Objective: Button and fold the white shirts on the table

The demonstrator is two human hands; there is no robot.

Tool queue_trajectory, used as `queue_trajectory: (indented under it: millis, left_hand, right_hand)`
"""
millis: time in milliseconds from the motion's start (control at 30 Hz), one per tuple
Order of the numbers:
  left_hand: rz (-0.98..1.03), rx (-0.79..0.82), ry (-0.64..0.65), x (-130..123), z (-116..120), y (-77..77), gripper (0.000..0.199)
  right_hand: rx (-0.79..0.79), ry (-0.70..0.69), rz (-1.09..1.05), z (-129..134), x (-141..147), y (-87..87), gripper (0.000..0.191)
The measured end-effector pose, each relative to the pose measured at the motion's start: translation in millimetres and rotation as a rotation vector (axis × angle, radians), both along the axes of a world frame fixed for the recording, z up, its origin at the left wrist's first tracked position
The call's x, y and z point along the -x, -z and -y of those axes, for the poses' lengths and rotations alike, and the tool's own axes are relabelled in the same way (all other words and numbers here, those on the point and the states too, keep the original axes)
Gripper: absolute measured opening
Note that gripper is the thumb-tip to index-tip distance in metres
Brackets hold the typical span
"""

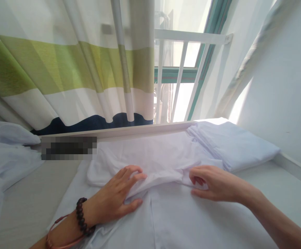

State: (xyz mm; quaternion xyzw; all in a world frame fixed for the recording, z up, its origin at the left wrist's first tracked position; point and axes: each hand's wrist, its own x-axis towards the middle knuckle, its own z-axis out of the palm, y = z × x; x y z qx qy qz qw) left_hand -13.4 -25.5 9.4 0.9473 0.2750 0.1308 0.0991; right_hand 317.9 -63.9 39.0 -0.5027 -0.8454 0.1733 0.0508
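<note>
A white garment (181, 214) lies spread in front of me, with a lengthwise seam down its middle and a folded-over upper part (150, 152) that has loose creases along its near edge. On the left of that creased edge rests my left hand (119, 193), fingers bent and thumb apart, wearing dark beads and a reddish band at the wrist. My right hand (210, 181) is at the right end of the same edge. Its fingers curl inward, with a gap between them and the thumb. No cloth shows clearly pinched in either hand.
A folded stack of white cloth (233, 143) sits at the back right, touching the garment. Crumpled white fabric (7, 162) lies at the left beside a blurred-out dark patch (68, 148). Behind are a striped curtain (69, 65), white railing (189, 36) and window; a wall (285, 86) stands right.
</note>
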Motion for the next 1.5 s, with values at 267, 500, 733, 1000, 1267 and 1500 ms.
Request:
queue_trajectory:
  millis: [267,500,733,1000,1267,1500]
  left_hand:
    - [0.025,-0.008,0.004,2.9,-3.4,4.9,0.047]
    - [0.032,-0.022,0.004,1.1,-5.1,6.4,0.047]
    - [0.014,-0.071,0.013,-1.2,-3.5,-1.0,0.051]
    - [0.05,-0.152,0.01,-6.3,0.4,-13.3,0.018]
    - [0.065,-0.228,0.048,-9.4,0.3,-15.5,0.015]
    - [0.039,-0.185,0.065,-7.7,1.3,-18.0,0.013]
  right_hand:
    - [0.262,0.24,0.096,1.4,-34.2,-3.7,0.009]
    - [0.235,0.144,0.047,10.7,-24.5,-13.9,0.015]
    - [0.371,0.161,0.11,13.6,-18.1,-11.3,0.013]
    - [0.288,0.166,0.022,4.7,-16.2,-10.3,0.014]
    - [0.232,0.113,0.057,4.8,-2.6,-4.7,0.012]
    - [0.206,0.074,0.03,5.8,-0.6,-4.3,0.012]
